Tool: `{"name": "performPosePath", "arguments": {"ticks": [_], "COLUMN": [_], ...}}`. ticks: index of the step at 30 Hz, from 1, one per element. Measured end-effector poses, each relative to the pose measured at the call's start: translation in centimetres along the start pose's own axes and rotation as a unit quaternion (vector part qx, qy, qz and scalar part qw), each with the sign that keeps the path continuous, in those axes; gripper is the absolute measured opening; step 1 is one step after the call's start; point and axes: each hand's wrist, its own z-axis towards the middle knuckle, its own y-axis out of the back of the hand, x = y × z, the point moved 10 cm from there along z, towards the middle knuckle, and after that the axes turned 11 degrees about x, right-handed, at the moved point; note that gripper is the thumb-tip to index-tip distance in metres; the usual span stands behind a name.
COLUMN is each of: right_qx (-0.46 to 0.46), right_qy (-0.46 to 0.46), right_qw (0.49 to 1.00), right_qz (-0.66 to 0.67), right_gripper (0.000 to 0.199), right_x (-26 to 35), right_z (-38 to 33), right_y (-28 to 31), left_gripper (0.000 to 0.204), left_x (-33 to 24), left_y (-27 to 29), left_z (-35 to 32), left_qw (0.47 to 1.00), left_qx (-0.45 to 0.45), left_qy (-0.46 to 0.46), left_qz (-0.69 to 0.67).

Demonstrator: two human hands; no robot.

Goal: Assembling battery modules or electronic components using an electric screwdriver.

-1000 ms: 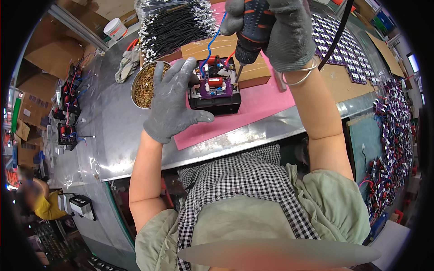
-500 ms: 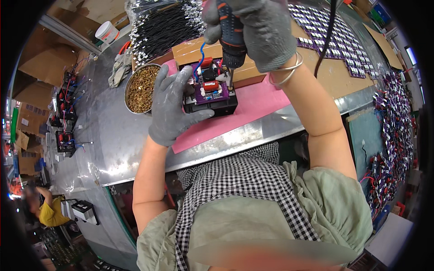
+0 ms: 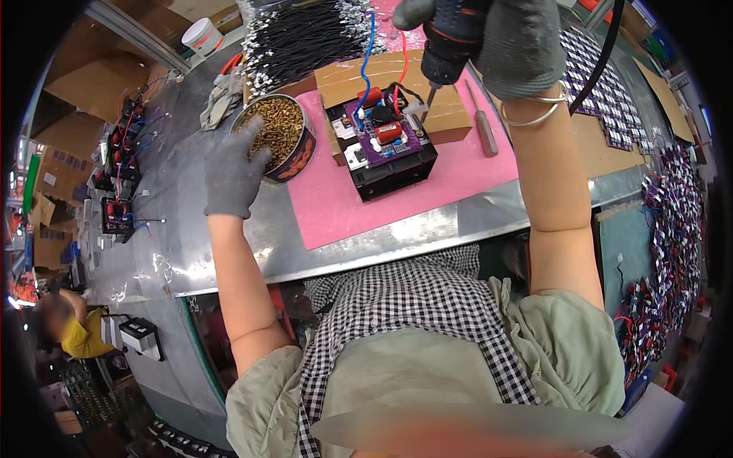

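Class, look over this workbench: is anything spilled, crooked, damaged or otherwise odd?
Nothing stands out. The screws stay inside the round tin under the left hand, and the black box sits flat on the pink mat below the power screwdriver in the right hand.

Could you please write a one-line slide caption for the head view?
Gloved left hand reaches into tin of brass screws; right hand holds electric screwdriver over purple circuit board.

Both gloves [image 3: 233,172] are matt grey knit cloth. The bench [image 3: 191,229] is dull scuffed sheet metal, the mat [image 3: 473,172] matt pink, the screws [image 3: 276,130] shiny brass.
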Motion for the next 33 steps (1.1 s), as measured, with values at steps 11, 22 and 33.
{"name": "performPosePath", "arguments": {"ticks": [11,22,33], "right_qx": [0.043,0.115,0.053], "right_qy": [-0.031,-0.073,0.005], "right_qw": [0.996,0.963,0.996], "right_qz": [0.072,0.232,0.077], "right_gripper": [0.052,0.054,0.067], "right_x": [0.5,-1.6,0.5], "right_z": [-1.4,-1.7,-2.2], "right_y": [-4.1,-8.6,-8.9], "left_gripper": [0.025,0.051,0.052], "left_x": [3.4,-7.0,-7.1], "left_y": [-0.4,-4.9,-5.0], "left_z": [-0.8,-4.3,-4.6], "left_qw": [0.995,0.788,0.778], "left_qx": [-0.017,0.028,0.034], "left_qy": [0.057,0.025,-0.010], "left_qz": [-0.080,-0.615,-0.627]}}
